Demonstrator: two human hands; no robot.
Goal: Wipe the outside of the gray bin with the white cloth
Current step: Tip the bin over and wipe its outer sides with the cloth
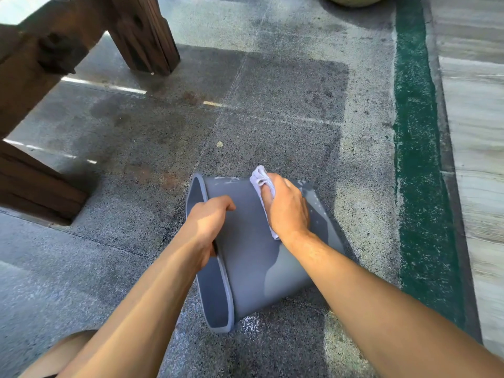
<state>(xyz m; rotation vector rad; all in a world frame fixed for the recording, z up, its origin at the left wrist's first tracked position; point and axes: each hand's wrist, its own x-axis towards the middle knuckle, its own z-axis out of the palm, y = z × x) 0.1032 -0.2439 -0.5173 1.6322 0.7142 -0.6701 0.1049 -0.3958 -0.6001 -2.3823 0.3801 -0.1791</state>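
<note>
The gray bin (pixel 245 255) lies on its side on the speckled stone floor, its open mouth facing left toward me. My left hand (pixel 208 225) grips the bin's rim, fingers curled over the edge. My right hand (pixel 286 205) presses the white cloth (pixel 260 180) flat against the upper outer wall of the bin, near its far end. Part of the cloth sticks out past my fingers and below my wrist. Wet streaks and a few suds show on the bin's right side.
A dark wooden bench frame (pixel 68 50) stands at the left and upper left. A green painted strip (pixel 420 159) and a pale stone curb (pixel 474 132) run along the right. A stone pot (pixel 354 0) sits at the top edge. My knee (pixel 62 356) shows at bottom left.
</note>
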